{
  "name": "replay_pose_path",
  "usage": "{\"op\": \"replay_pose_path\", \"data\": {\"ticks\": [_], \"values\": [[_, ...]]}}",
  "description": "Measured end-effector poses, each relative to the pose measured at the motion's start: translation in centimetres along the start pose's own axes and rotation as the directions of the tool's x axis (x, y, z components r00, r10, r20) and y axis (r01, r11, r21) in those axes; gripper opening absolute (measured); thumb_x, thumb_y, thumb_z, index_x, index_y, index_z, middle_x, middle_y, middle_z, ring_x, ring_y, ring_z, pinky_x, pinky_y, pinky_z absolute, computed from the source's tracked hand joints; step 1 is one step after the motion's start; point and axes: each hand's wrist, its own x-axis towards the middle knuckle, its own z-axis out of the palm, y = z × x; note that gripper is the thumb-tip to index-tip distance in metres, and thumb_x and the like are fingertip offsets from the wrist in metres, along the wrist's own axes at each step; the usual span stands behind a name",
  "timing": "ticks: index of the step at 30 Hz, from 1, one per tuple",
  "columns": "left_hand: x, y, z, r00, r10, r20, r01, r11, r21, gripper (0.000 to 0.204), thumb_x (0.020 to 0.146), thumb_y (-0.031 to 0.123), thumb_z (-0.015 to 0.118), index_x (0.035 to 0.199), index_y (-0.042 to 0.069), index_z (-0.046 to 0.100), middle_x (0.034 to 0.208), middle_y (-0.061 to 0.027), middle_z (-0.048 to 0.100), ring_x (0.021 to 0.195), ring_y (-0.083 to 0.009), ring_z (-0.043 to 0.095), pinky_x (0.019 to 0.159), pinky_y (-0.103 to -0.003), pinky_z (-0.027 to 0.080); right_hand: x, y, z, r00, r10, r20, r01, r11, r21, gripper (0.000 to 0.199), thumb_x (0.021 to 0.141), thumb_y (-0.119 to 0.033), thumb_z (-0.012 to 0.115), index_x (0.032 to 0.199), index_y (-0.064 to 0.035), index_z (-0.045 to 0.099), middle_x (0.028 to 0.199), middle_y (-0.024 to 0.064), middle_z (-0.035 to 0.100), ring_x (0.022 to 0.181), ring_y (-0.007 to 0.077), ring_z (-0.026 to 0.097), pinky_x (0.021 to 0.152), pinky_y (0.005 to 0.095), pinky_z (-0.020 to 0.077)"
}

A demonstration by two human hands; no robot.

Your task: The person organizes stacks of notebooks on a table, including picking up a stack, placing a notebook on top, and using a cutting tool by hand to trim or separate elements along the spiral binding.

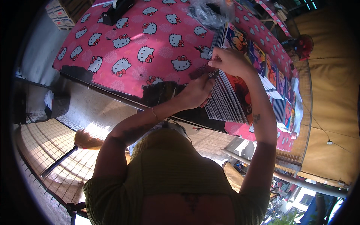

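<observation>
A stack of notebooks (227, 99) lies fanned out in front of me on the table, its many dark-and-white edges overlapping and a colourful cover showing on its right side. My left hand (197, 92) is closed at the left edge of this stack, thumb and fingers pinched together. Just beyond it, my right hand (230, 62) is curled into a closed grip above the stack's far part. A small dark, mesh-like piece (202, 71) shows between the two hands; I cannot tell what it is or which hand holds it.
Several more piles of colourful notebooks (275, 80) stand to the right. A clear plastic bag (212, 14) lies at the back. The pink patterned tablecloth (148, 28) is torn along the near edge. A black device (116, 13) sits far left, boxes (62, 15) behind, a broom (88, 139) below.
</observation>
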Motion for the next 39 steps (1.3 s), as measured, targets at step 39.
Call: {"op": "replay_pose_path", "data": {"ticks": [39], "values": [[-0.6,-2.1,-0.3,1.0,-0.002,-0.009,0.004,0.991,0.135,0.038,0.102,0.032,0.037,0.098,-0.003,0.05,0.073,-0.0095,0.062,0.06,-0.017,0.066,0.048,-0.03,0.049,2.4,-0.7,1.1,0.97,0.116,0.212,-0.071,0.975,-0.209,0.035,0.086,-0.032,0.053,0.097,-0.0019,0.067,0.096,0.0198,0.068,0.095,0.0347,0.065,0.084,0.0446,0.0495]]}}
